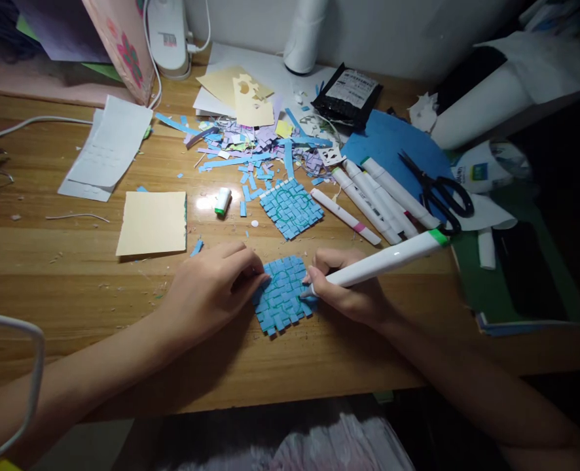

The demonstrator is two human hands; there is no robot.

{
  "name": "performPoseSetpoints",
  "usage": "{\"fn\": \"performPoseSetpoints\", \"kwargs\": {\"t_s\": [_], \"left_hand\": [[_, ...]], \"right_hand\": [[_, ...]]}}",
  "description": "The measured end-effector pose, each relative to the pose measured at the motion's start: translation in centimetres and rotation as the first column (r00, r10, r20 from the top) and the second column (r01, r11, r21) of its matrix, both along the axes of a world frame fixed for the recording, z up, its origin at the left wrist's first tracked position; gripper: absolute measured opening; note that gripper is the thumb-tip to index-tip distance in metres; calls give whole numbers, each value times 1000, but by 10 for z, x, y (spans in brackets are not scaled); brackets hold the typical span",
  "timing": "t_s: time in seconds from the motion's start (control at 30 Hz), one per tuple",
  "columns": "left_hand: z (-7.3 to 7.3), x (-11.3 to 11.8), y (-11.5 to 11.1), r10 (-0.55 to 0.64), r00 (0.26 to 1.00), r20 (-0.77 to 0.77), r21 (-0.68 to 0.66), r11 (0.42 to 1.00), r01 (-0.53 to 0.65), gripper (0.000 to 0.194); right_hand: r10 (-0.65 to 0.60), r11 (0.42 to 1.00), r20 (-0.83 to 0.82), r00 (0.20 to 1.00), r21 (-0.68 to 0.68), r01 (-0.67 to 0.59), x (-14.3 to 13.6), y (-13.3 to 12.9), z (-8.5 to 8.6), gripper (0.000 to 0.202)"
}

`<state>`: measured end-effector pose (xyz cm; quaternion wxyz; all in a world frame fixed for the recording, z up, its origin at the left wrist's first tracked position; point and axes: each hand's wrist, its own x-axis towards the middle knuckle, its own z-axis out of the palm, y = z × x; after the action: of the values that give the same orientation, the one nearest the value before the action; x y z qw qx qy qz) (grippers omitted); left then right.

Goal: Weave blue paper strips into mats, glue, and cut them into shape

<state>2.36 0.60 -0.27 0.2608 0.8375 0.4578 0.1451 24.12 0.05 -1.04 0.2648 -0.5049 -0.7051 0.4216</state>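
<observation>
A blue square of woven paper strips (283, 294) with green lines on it lies flat on the table between my hands. At its left edge, my left hand (216, 278) is closed, thumb and fingertips gripping the paper. My right hand (344, 291) grips a white marker (388, 260) with a green end, its tip on the right part of the weave. Just beyond lies a second blue woven square (291, 208) bearing a green line drawing. The white marker cap with a green rim (223, 201) rests on the table to its left.
Blue and purple paper scraps (265, 147) are heaped behind. Several white markers (368, 199) and black scissors (437, 186) lie right, near blue paper (393, 144). A cream paper square (153, 222) is left, and a white cable (35, 366) crosses the near left.
</observation>
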Motion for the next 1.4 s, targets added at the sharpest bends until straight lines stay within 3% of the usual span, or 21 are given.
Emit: {"fn": "performPoseSetpoints", "kwargs": {"t_s": [0.17,0.83,1.13,1.4], "left_hand": [[-1,0,1,-6,1000,4,0,1000,6,18],[0,2,1,22,1000,-7,-22,1000,-22,16],[1,1,2,17,1000,-3,-25,1000,-17,16],[-1,1,2,12,1000,4,-26,1000,-12,16]], "right_hand": [[30,996,77,997,83,-36,2,-1,0,32],[30,999,65,997,43,-33,6,1,-2,29],[-26,985,61,998,173,15,5,4,2,30],[-86,986,46,995,149,79,3,4,1,31]]}}
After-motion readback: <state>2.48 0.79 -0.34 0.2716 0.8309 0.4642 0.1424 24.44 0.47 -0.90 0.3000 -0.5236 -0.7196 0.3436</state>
